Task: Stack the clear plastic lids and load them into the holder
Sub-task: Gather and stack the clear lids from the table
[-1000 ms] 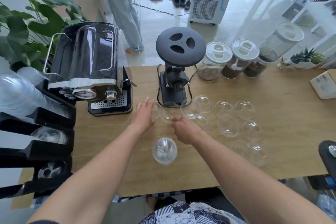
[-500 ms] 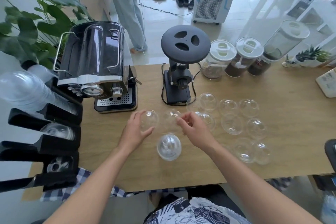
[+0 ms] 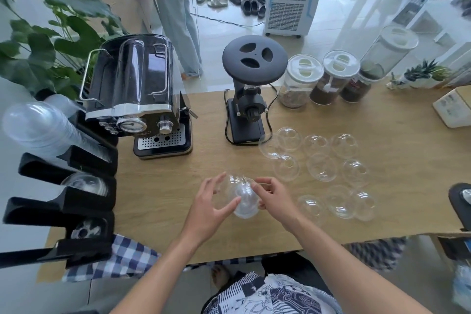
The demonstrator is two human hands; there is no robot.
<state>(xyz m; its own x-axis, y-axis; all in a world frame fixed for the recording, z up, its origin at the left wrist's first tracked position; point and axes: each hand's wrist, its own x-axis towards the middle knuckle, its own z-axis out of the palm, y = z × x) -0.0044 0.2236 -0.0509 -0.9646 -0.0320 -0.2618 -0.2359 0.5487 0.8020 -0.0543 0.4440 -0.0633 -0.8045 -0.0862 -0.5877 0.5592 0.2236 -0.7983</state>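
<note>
**Lids meet between two hands at the front of the table**

Lids of clear domed plastic are the matter here, and a small bunch of them (image 3: 242,199) sits between both hands, low over the wooden table (image 3: 382,120) near its front edge. The left hand (image 3: 212,208) curls round the bunch from the left, thumb underneath and fingers spread over the top — closed on the plastic, though loosely. The right hand (image 3: 274,197) pinches the same bunch from the right with thumb and fingertips. How many lids are nested there cannot be told; the clear domes blur into one another.

To the right, the loose lids (image 3: 321,167) lie dome-up on the table in rough rows, some touching or overlapping at the rims, well apart from the hands. Behind them stands a black grinder (image 3: 251,99), and just beside it to the right are three jars (image 3: 328,79) with white tops.

At the far left stands the black holder (image 3: 68,201), a tiered rack of slanted slots. Its upper slot carries a long stack of clear cups (image 3: 38,127); a slot below shows a domed lid (image 3: 85,183) already seated. An espresso machine (image 3: 137,94) sits between the holder and the grinder — behind it, a leafy plant (image 3: 48,41).
</note>
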